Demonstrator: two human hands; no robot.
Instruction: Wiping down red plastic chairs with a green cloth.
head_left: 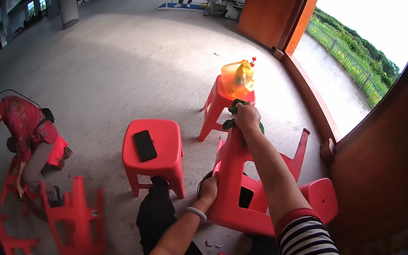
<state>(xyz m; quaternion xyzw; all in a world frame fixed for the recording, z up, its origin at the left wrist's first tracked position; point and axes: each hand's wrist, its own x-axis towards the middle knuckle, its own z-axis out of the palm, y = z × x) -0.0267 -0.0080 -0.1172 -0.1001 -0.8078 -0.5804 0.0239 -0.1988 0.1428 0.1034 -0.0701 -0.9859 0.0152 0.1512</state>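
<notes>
A red plastic stool (231,170) is tipped on its side in front of me, its legs pointing away to the right. My left hand (209,188), with a pale bangle on the wrist, is closed around the stool's near left edge. Bunched in my right hand (247,116) is a dark green cloth (228,123), pressed against the stool's upper end. Part of the cloth is hidden by the fingers. Just left of it stands an upright red stool (161,129) with a black phone (145,145) lying on its seat.
Beyond my right hand, another stool (215,101) bears an orange-yellow plastic bag (238,76). At left a person (27,121) bends over among several red stools (77,222). More red plastic (324,199) lies near the right. An open wooden doorway (312,105) is at right.
</notes>
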